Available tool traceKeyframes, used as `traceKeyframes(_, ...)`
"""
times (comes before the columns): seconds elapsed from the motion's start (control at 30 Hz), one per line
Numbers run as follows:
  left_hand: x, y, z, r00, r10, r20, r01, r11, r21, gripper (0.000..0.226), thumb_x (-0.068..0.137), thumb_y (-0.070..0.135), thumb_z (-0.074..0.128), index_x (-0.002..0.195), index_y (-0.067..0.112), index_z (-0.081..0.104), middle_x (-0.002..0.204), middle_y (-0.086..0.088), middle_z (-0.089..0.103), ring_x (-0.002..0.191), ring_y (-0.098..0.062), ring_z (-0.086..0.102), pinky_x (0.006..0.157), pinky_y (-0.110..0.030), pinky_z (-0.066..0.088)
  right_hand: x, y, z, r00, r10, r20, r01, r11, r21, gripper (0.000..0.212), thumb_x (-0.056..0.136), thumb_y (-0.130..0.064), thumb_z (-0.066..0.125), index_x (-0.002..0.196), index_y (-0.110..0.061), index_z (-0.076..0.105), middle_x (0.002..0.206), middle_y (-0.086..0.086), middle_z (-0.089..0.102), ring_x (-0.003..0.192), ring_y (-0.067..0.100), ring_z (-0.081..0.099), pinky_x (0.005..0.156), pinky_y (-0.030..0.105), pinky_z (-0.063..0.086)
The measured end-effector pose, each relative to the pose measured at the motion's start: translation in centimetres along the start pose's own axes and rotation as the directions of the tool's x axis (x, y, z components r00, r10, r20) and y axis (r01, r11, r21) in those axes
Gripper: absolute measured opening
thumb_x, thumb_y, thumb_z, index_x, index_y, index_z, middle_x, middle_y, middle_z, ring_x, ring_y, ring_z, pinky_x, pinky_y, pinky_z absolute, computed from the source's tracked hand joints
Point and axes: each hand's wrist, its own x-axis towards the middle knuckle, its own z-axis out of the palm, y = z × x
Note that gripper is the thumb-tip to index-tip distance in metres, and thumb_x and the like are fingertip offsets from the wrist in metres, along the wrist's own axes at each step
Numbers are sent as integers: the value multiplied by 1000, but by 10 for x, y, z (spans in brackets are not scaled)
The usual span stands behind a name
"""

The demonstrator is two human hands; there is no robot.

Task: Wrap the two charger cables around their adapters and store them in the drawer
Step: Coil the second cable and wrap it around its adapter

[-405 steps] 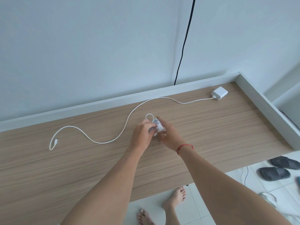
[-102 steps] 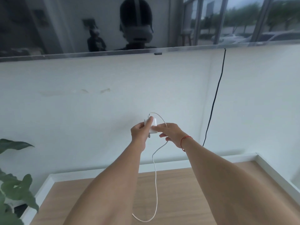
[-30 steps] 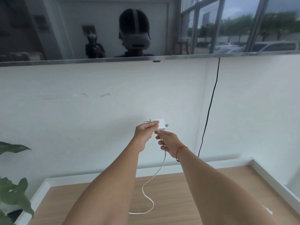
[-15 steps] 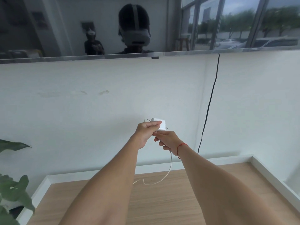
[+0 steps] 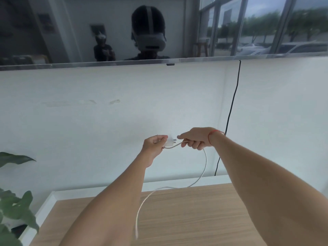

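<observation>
Left hand [image 5: 154, 145] grips adapter [image 5: 169, 142]; right hand [image 5: 194, 139] pinches cable [image 5: 202, 173]. Keep cable taut, lay turns snug, side by side.

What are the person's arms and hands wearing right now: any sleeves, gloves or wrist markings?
The left forearm and right forearm are bare to the frame edge, with no sleeves in view. The left hand and right hand wear no gloves, and no rings or watch show. The only item worn is a thin red string bracelet around the right wrist.
</observation>
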Motion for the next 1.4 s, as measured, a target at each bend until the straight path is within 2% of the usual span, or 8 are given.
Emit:
traceKeyframes(0.13,-2,6,6,995,-87,51,92,990,-107,19,86,24,70,102,13,72,86,-2,63,85,-21,63,97,-30,50,-9,-28,-12,981,-168,-97,173,984,47,19,81,-30,53,75,-15,62,56,-6,30,47,14,19,44,22,17)
traceKeyframes(0.33,-1,22,15,992,-21,127,35,993,-108,21,82,20,75,99,9,71,113,-12,68,100,-26,67,94,-30,53,-9,-39,-3,904,-346,-251,379,920,99,26,82,-27,50,65,-12,63,47,-10,34,48,14,26,48,22,25)
traceKeyframes(0.57,-8,30,21,986,65,153,-66,998,5,19,88,27,69,102,14,70,112,-9,66,96,-21,64,92,-26,53,11,-28,-1,767,-396,-505,510,854,105,45,84,-32,68,79,13,63,62,5,47,64,21,35,52,24,28)
traceKeyframes(0.63,-8,36,20,987,88,133,-83,996,-38,12,90,27,67,94,17,72,107,-8,66,92,-21,63,92,-28,54,14,-21,-1,734,-355,-579,533,829,167,43,81,-33,73,67,4,58,62,8,40,60,23,35,52,23,28)
traceKeyframes(0.87,-6,52,22,985,150,89,-126,966,-227,19,91,27,65,102,13,73,109,-5,69,99,-23,67,90,-29,54,24,-1,20,839,-148,-524,457,715,529,12,92,-21,60,91,-12,69,72,0,56,54,11,46,51,19,40)
traceKeyframes(1.07,2,40,27,977,213,-9,-213,977,0,23,88,36,67,91,15,76,88,3,61,83,-11,59,84,-24,46,26,-5,48,892,-194,-408,365,841,399,18,94,-19,53,80,-20,64,71,-2,61,55,12,48,52,22,36)
traceKeyframes(1.23,3,39,24,983,184,-8,-184,983,-6,9,90,33,66,89,29,74,93,-1,68,87,-15,61,96,-34,49,32,-5,55,837,-166,-521,413,817,402,20,92,-11,46,85,-9,65,70,-1,57,53,14,40,47,22,31)
traceKeyframes(1.4,1,46,28,971,237,-10,-237,971,25,26,91,34,65,107,17,74,97,6,61,90,-5,60,76,-12,42,26,-6,54,852,-180,-492,435,767,472,20,95,-16,49,78,-16,60,74,0,53,54,13,39,48,22,30)
